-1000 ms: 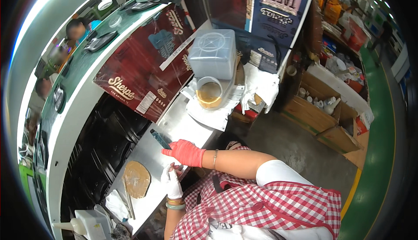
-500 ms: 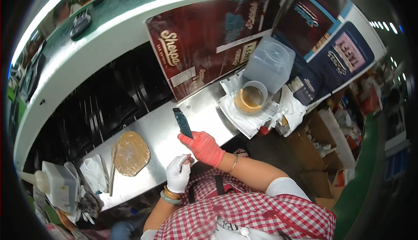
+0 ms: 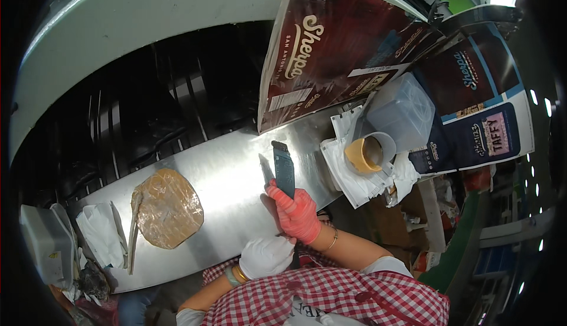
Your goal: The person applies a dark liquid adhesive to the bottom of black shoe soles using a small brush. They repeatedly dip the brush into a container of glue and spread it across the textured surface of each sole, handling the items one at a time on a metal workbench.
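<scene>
Landmark: steel counter (image 3: 224, 178), a long shiny strip below a black grille.
Right hand (image 3: 297, 212): red-gloved, at the counter's near edge, fingers clenched round the handle of a dark flat scraper (image 3: 284, 172); the blade points away across the steel, gripped low, likely for leverage.
Left hand (image 3: 266, 257): white-gloved, just off the near edge, touching the right wrist; fingers curled, whether they grip anything I cannot tell.
Brown slab (image 3: 168, 208): flat round disc lying on the counter's left part, well apart from the scraper.
Cup (image 3: 369, 151): on white paper at the counter's right end.
</scene>
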